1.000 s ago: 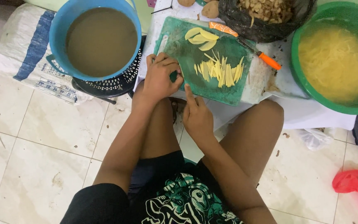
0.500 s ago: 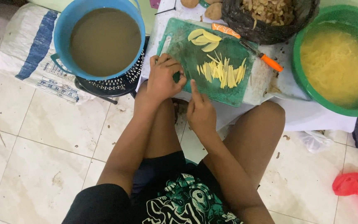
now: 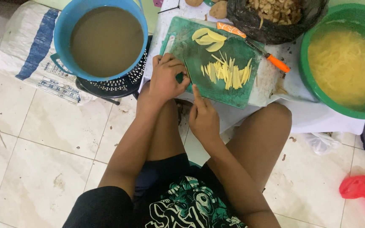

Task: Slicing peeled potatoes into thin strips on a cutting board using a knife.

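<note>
Tiled floor [image 3: 43, 139]; blue bucket [image 3: 106, 38] murky water; green basin [image 3: 345, 59] shreds; hands [image 3: 186, 97] curled, grasp unclear.

The person wears a black shirt [image 3: 178, 207] with a large printed graphic in teal green and white on the chest, its sleeves ending high on the upper arm. Both forearms are bare, with no watch, ring or glove on the left hand [image 3: 167, 80] or right hand [image 3: 203, 118]. The knees are bare too.
</note>
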